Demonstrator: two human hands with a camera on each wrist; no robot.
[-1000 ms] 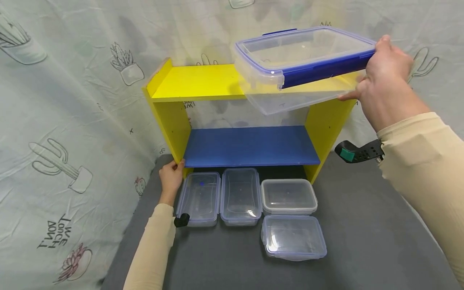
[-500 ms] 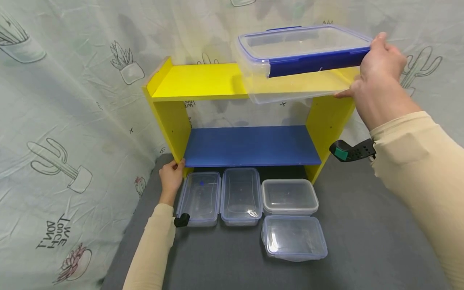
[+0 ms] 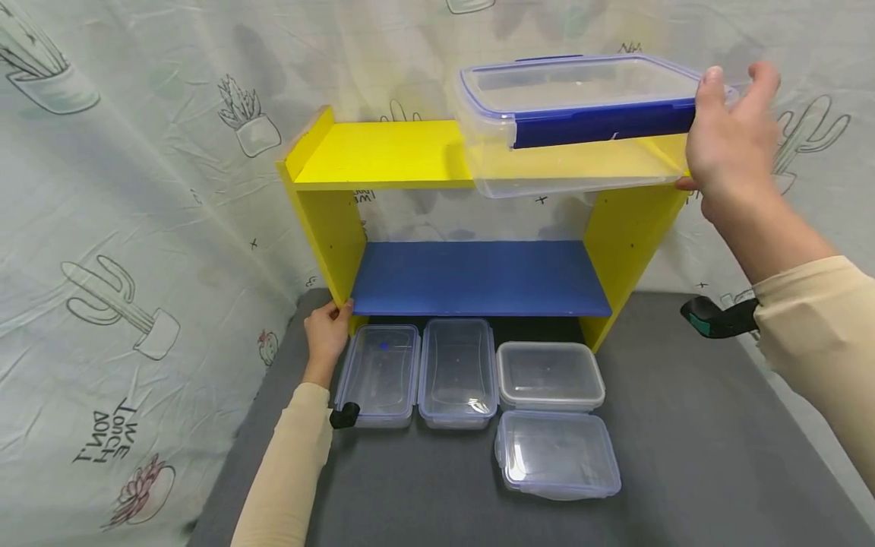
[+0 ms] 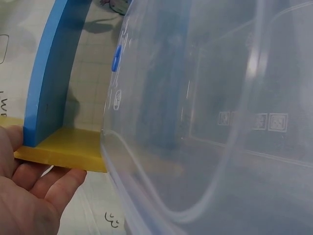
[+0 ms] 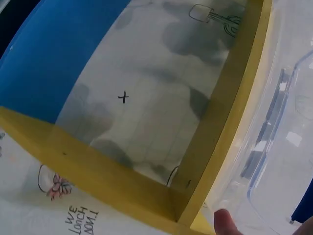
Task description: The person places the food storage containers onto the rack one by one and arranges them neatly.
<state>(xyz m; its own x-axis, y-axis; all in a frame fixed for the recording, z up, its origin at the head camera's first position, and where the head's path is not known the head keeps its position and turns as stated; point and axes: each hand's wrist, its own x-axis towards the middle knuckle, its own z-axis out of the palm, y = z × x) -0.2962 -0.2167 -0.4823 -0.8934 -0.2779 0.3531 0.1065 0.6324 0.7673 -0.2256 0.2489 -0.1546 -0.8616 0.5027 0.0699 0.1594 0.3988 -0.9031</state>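
A large clear food container with blue clips (image 3: 604,124) sits at the right of the yellow top board (image 3: 390,156) of a small shelf unit, its bottom edge overlapping the board's front. At the container's right end is my right hand (image 3: 738,144), fingers spread and straight; one finger lies by the lid edge. In the right wrist view a fingertip (image 5: 224,223) shows beside the container wall. My left hand (image 3: 326,334) grips the unit's yellow left side panel (image 4: 66,147) near its foot, thumb on one side and fingers on the other.
Several lidded clear containers stand on the grey table (image 3: 410,494): two upright-lying ones (image 3: 379,376) at left, one with a whitish rim (image 3: 550,376), and one in front of it (image 3: 557,456). A blue middle shelf (image 3: 478,277) lies above them. Patterned cloth (image 3: 171,228) hangs behind.
The large container came down and levelled over the top board, then stayed put. My right hand's fingers have since spread, and the hand has shifted right. My left hand has kept its grip.
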